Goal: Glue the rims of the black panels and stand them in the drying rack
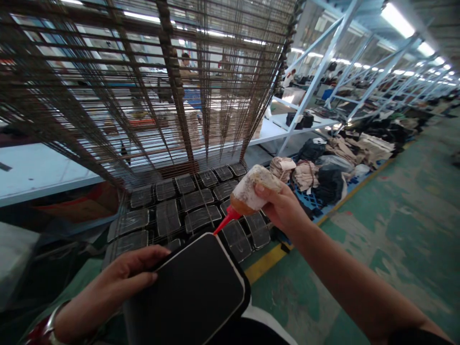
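My right hand [283, 206] is wrapped round a squeeze bottle [251, 189] of amber glue, tipped down to the left. Its red nozzle touches the top edge of a black rectangular case [190, 292] with a pale rim. My left hand [118, 280] grips the case's left side, thumb on its flat face, holding it low in front of me.
A tall wire drying rack [151, 96] stands ahead, its lowest shelf laid with several black cases [187, 211]. Behind it runs a white workbench [32, 172]. Piles of fabric pieces [323, 167] lie on a blue pallet at right. Green floor with a yellow line [266, 261].
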Demonstrator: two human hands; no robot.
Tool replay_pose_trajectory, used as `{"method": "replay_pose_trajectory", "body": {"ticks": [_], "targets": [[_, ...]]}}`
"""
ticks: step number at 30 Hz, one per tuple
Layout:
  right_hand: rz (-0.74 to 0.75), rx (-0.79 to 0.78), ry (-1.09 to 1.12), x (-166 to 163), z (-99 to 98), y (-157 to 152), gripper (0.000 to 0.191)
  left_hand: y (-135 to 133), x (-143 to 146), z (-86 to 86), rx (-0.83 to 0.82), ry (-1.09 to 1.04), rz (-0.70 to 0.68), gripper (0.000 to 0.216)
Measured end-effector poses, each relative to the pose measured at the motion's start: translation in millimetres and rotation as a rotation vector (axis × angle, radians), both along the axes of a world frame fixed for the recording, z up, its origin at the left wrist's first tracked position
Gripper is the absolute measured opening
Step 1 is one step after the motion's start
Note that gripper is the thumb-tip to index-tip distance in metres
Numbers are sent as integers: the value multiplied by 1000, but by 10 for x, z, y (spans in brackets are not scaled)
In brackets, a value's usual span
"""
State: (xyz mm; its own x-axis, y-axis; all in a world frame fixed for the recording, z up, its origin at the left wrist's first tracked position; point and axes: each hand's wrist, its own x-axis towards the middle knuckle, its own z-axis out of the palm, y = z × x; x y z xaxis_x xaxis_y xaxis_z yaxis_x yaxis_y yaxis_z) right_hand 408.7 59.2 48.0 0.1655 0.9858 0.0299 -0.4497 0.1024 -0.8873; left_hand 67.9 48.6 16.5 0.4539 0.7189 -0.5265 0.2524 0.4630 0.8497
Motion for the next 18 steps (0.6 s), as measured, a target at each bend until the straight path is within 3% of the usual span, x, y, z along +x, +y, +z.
{"method": "replay_pose_trajectory", "body": {"ticks": [18], "targets": [[44, -29, -46, 82, -114, -128, 34, 114, -109, -124, -32, 23, -38, 32]]}}
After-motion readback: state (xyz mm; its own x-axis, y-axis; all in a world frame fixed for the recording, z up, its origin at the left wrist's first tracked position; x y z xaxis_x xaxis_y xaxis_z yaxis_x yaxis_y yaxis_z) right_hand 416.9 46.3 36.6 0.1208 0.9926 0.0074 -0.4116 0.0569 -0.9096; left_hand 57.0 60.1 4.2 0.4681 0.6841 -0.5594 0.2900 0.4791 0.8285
